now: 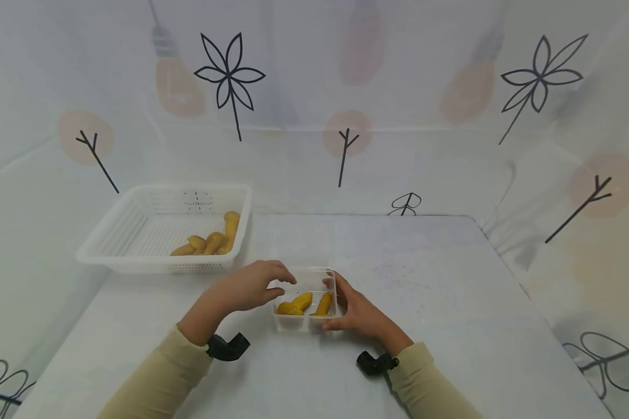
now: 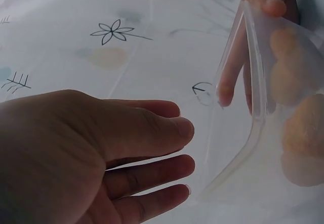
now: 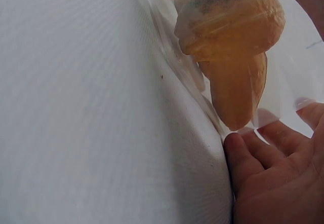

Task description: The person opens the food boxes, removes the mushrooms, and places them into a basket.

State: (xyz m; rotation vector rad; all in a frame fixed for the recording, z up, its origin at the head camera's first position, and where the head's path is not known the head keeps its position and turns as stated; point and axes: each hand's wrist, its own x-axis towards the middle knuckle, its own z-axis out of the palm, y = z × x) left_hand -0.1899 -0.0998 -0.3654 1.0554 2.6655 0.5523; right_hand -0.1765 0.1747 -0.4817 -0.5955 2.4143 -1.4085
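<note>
A small clear plastic box [image 1: 292, 324] stands on the table with a divider between its compartments. Two yellow mushrooms [image 1: 302, 301] lie in its left part and one mushroom [image 1: 324, 304] in its right part. My right hand [image 1: 366, 314] holds the box at its right side, thumb at the near corner and fingers toward the far one. Through the wall in the right wrist view, a mushroom [image 3: 235, 82] shows cap and stem. Over the box's left edge hovers my left hand [image 1: 254, 285], fingers loosely bent, holding nothing. In the left wrist view its fingertips are apart from the box wall.
At the back left stands a white perforated basket [image 1: 99, 251], with several more yellow mushrooms [image 1: 214, 241] heaped at its right end. The white table [image 1: 430, 326] ends at a patterned cloth backdrop [image 1: 293, 169]. Each wrist wears a black camera band [image 1: 228, 347].
</note>
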